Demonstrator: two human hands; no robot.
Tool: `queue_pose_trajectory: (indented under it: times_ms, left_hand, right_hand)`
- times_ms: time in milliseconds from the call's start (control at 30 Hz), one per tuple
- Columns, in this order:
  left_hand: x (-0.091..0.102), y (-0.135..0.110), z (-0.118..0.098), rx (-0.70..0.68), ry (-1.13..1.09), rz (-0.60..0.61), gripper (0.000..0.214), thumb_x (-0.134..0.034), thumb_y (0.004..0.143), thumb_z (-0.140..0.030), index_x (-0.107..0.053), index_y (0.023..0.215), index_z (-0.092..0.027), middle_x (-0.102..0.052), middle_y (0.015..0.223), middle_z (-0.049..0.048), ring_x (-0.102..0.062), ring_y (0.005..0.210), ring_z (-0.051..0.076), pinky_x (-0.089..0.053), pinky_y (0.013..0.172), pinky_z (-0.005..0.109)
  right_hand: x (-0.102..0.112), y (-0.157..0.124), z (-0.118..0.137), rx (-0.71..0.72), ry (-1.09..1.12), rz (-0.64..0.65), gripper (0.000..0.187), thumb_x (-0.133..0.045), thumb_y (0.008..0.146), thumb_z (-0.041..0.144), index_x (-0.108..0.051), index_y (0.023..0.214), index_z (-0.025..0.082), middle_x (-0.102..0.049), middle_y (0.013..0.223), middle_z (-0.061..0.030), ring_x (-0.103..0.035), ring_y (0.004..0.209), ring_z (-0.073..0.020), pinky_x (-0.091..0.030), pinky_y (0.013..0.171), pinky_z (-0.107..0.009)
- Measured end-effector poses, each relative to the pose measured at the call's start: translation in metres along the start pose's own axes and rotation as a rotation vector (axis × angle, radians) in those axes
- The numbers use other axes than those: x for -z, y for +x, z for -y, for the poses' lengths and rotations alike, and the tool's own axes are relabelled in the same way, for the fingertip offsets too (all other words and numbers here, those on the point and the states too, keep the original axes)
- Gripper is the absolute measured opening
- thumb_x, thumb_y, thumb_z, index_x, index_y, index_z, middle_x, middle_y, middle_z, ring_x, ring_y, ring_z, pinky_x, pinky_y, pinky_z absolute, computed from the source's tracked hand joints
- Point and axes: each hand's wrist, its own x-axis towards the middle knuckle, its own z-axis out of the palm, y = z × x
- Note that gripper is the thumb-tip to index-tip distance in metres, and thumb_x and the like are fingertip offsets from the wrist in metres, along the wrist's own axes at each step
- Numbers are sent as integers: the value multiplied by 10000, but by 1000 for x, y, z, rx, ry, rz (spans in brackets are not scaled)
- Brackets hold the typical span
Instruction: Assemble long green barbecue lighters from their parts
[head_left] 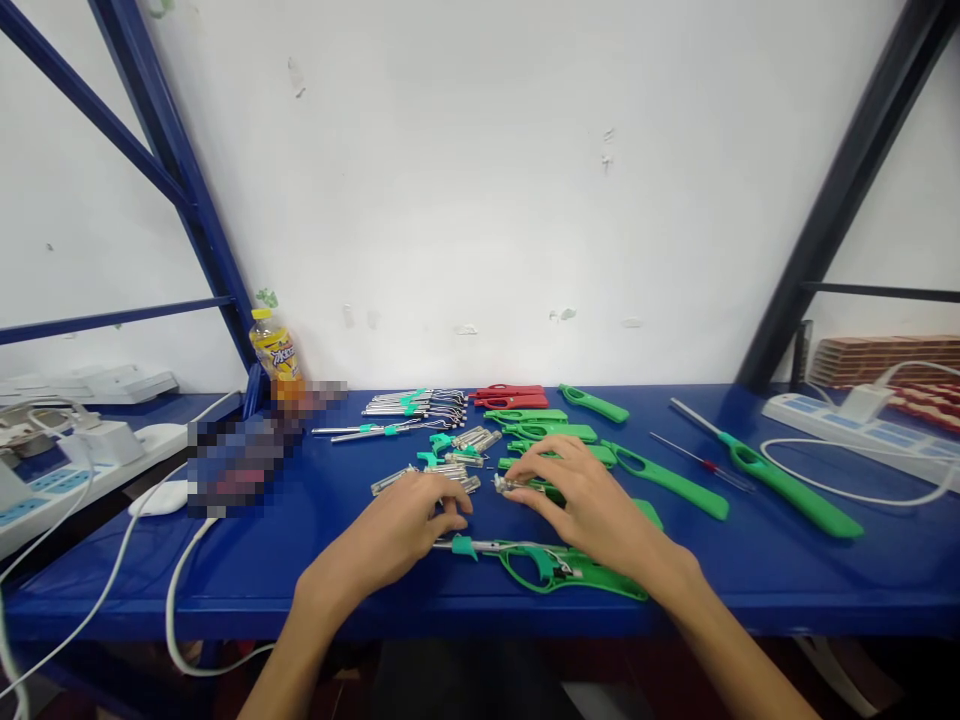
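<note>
My left hand rests on the blue table, fingers curled and pinched near a small metal part I cannot make out. My right hand lies palm down with its fingertips on a small metal piece. An open green lighter shell with a metal tube and teal tip lies just in front of both hands. Small metal parts and teal pieces are scattered just beyond my left hand. Green lighter shells are stacked beyond my right hand.
Metal tubes with wires and red shells lie near the wall. An assembled green lighter lies to the right. A yellow drink bottle stands at the back left. Power strips with white cables sit at the left and at the right.
</note>
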Motion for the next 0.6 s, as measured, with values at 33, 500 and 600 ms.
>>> queue_pose_trajectory:
  times_ms: [33, 500, 600]
  left_hand:
    - [2, -1, 1, 7, -10, 17, 170, -622, 970, -266, -779, 1030, -294, -762, 1011, -4, -660, 994, 238, -452, 854, 303]
    - [10, 1, -1, 58, -86, 142, 180, -632, 911, -260, -797, 984, -256, -747, 874, -9, -640, 816, 200, -443, 721, 271]
    - [4, 6, 2, 43, -86, 149, 142, -646, 909, -287, -779, 882, -246, -743, 841, -8, -643, 796, 195, -432, 686, 266]
  right_hand:
    - [0, 0, 0, 1, -2, 6, 73, -658, 1043, 268, -698, 1098, 242, -747, 1067, -55, -635, 1083, -271, -487, 977, -455]
    - [-3, -1, -1, 16, -7, 28, 123, -659, 1044, 296, -713, 1139, 240, -738, 1089, -57, -622, 1103, -267, -500, 971, -447]
    - [-3, -2, -1, 20, -13, 22, 118, -658, 1045, 291, -717, 1130, 234, -741, 1091, -59, -627, 1099, -258, -504, 974, -443]
